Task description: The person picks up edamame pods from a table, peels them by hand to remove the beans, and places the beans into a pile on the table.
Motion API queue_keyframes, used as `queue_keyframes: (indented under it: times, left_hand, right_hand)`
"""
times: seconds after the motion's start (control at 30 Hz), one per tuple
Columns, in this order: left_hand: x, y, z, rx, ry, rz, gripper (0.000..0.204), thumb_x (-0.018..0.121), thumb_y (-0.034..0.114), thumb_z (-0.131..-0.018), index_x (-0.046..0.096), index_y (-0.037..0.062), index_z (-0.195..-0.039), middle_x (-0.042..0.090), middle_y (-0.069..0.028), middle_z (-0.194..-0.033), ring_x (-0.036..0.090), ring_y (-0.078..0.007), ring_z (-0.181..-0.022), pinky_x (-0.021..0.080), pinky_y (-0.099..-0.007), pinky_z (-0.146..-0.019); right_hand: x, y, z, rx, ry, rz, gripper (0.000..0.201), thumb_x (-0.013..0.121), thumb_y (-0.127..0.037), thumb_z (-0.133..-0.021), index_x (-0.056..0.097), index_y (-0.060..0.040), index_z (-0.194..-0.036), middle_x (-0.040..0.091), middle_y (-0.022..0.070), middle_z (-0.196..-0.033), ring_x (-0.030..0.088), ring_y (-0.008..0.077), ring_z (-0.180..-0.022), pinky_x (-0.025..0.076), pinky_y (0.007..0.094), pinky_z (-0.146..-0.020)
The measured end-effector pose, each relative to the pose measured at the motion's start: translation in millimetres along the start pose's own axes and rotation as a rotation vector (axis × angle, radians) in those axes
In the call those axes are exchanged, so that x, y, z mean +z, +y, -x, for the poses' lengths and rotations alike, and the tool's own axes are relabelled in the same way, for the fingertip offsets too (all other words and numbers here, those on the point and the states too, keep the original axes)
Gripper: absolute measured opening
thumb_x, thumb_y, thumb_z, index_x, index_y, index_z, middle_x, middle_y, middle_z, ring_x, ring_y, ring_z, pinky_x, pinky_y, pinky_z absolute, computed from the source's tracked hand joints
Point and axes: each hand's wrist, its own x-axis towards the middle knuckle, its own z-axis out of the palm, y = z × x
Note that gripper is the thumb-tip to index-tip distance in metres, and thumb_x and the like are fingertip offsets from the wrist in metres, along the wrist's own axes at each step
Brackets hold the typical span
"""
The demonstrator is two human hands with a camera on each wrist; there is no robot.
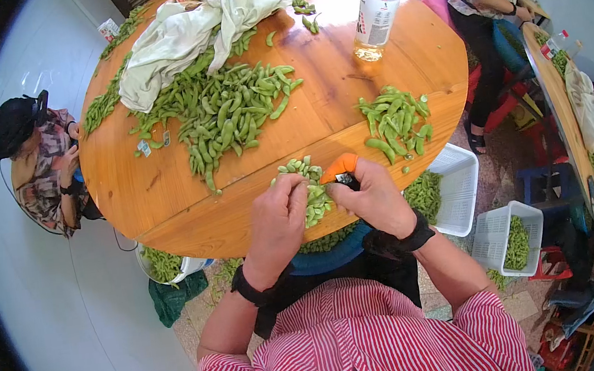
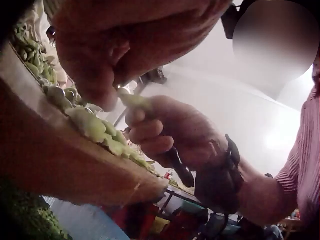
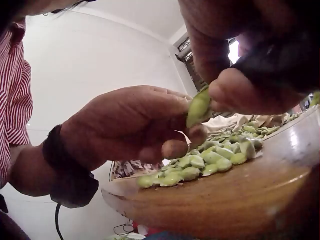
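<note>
1. Two hands meet at the near edge of a round wooden worktop (image 1: 165, 186). The left hand (image 1: 277, 221) has its fingers curled and pinches one end of a green pod (image 3: 199, 107); the right hand (image 1: 375, 198) pinches the other end between thumb and fingertips.
2. One orange-handled tool (image 1: 339, 167) sits gripped in the right hand; the left wrist view shows its dark end sticking out below the curled fingers.
3. One small heap of shelled pale-green beans (image 1: 310, 188) lies on the worktop edge, directly under the held pod.
4. One large pile of unshelled pods (image 1: 226, 113) lies mid-worktop, partly under a crumpled pale cloth (image 1: 204, 16).
5. One smaller pod pile (image 1: 396, 121) lies right of the hands.
6. One clear plastic bottle (image 1: 376, 8) stands upright at the far side.
7. Two white slotted baskets (image 1: 458, 185), (image 1: 501, 239) stand on the floor to the right, both holding green pods.
8. One dark wristband sits on each wrist.
</note>
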Motion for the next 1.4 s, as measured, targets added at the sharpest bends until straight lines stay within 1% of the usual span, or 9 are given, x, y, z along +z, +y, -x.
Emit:
queue_keyframes:
  times: [0.13,0.4,0.57,0.63,0.8,0.9,0.97,1.13,1.4]
  left_hand:
    - [0.4,3.7,-0.1,0.144,0.152,-0.145,0.012,0.062,0.007,-0.090,0.062,-0.0016,-0.099,0.063,-0.0087,-0.076,0.059,-0.0140,-0.064,0.046,-0.0289,-0.058]
    - [0.7,13.6,1.8,0.018,0.041,0.016,0.016,0.066,0.006,-0.086,0.065,-0.0022,-0.099,0.066,-0.0124,-0.082,0.062,-0.0181,-0.068,0.049,-0.0298,-0.062]
    - [-1.5,2.4,0.5,-0.049,-0.028,0.163,0.019,0.067,0.007,-0.087,0.065,-0.0021,-0.104,0.068,-0.0097,-0.085,0.063,-0.0148,-0.070,0.050,-0.0288,-0.063]
    - [-4.8,-4.4,-0.8,-0.346,-0.185,0.632,0.019,0.065,0.007,-0.090,0.066,-0.0019,-0.106,0.067,-0.0040,-0.088,0.060,-0.0077,-0.073,0.050,-0.0239,-0.062]
    - [-11.2,-2.8,-6.1,-0.348,-0.247,0.691,0.016,0.063,0.006,-0.091,0.066,-0.0013,-0.104,0.066,-0.0017,-0.088,0.060,-0.0063,-0.073,0.049,-0.0209,-0.063]
    - [-11.6,-2.9,-6.3,-0.227,-0.146,0.412,0.014,0.062,0.004,-0.089,0.066,-0.0010,-0.101,0.067,-0.0033,-0.087,0.061,-0.0095,-0.074,0.049,-0.0235,-0.065]
    - [-12.6,-4.3,-7.6,-0.088,-0.057,0.148,0.014,0.061,0.002,-0.088,0.066,-0.0009,-0.100,0.067,-0.0042,-0.088,0.062,-0.0115,-0.075,0.049,-0.0251,-0.066]
    - [-19.5,-8.3,-4.4,0.069,-0.042,0.002,0.018,0.060,0.000,-0.083,0.066,0.0005,-0.100,0.066,-0.0090,-0.092,0.063,-0.0188,-0.083,0.049,-0.0288,-0.071]
    - [-64.5,-36.6,-43.8,0.097,0.103,-0.330,0.019,0.064,0.006,-0.084,0.063,-0.0023,-0.101,0.065,-0.0151,-0.089,0.063,-0.0259,-0.076,0.050,-0.0336,-0.069]
  right_hand:
    - [0.9,-0.1,-0.6,-0.083,0.073,0.118,0.013,0.064,-0.010,-0.084,0.063,-0.0006,-0.093,0.058,0.0082,-0.068,0.053,0.0122,-0.062,0.046,0.0296,-0.059]
    - [3.8,-9.9,5.1,-0.174,0.145,0.286,0.013,0.066,-0.011,-0.084,0.065,-0.0009,-0.093,0.059,0.0127,-0.067,0.056,0.0210,-0.059,0.046,0.0324,-0.058]
    - [-0.1,-5.9,4.3,-0.163,0.042,0.190,0.009,0.065,-0.009,-0.087,0.064,-0.0020,-0.092,0.059,0.0068,-0.067,0.057,0.0127,-0.059,0.045,0.0293,-0.056]
    - [-6.9,-8.3,2.3,-0.059,-0.055,0.045,0.008,0.064,-0.010,-0.088,0.064,-0.0029,-0.092,0.060,0.0038,-0.068,0.056,0.0099,-0.060,0.045,0.0270,-0.055]
    - [-16.3,-7.1,-0.2,0.073,-0.225,-0.236,0.006,0.063,-0.011,-0.090,0.063,-0.0052,-0.093,0.062,-0.0024,-0.074,0.056,0.0046,-0.062,0.044,0.0213,-0.055]
    - [-20.9,-10.3,-1.4,0.064,-0.119,-0.126,0.007,0.064,-0.010,-0.089,0.064,-0.0035,-0.093,0.062,-0.0003,-0.074,0.056,0.0073,-0.062,0.045,0.0250,-0.055]
    - [-28.9,4.7,-7.1,-0.193,0.171,0.180,0.009,0.065,-0.010,-0.087,0.064,-0.0024,-0.093,0.060,0.0034,-0.071,0.058,0.0111,-0.062,0.046,0.0298,-0.057]
    - [-54.7,-3.9,-13.8,-0.223,0.411,0.553,0.014,0.062,-0.006,-0.082,0.063,-0.0008,-0.095,0.064,0.0195,-0.080,0.063,0.0374,-0.077,0.049,0.0414,-0.067]
    - [-71.8,-7.7,-13.8,-0.244,0.598,0.992,0.033,0.061,-0.007,-0.082,0.057,-0.0007,-0.114,0.057,0.0210,-0.108,0.059,0.0415,-0.094,0.049,0.0489,-0.077]
